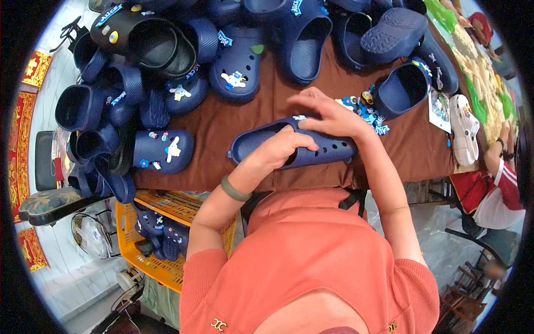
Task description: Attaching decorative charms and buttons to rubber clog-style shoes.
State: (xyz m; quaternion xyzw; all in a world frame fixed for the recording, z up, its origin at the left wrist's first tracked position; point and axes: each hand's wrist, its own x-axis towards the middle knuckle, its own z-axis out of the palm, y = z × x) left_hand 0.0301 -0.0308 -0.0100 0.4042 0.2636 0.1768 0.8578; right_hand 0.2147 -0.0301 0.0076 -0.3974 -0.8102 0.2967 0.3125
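A navy clog (242, 146) lies on its side along the front of the brown cloth, its toe with round holes to the right. My left hand (281, 147) grips it at the foot opening, the fingers partly inside. Over its upper, my right hand (334, 116) is open, with fingers stretched out and the thumb low against the clog. A small white charm (299, 117) shows at the clog's far edge, beside the right thumb. Just beyond the right wrist lies a heap of blue, white and yellow shoe charms (364, 114).
Piled navy clogs (236, 67), some with charms, cover the table's far and left sides; a black clog (153, 44) tops them. At right are a printed card (439, 110) and a white clog (463, 131). A yellow crate (130, 236) holds more clogs below left. Another person's arm (494, 156) shows far right.
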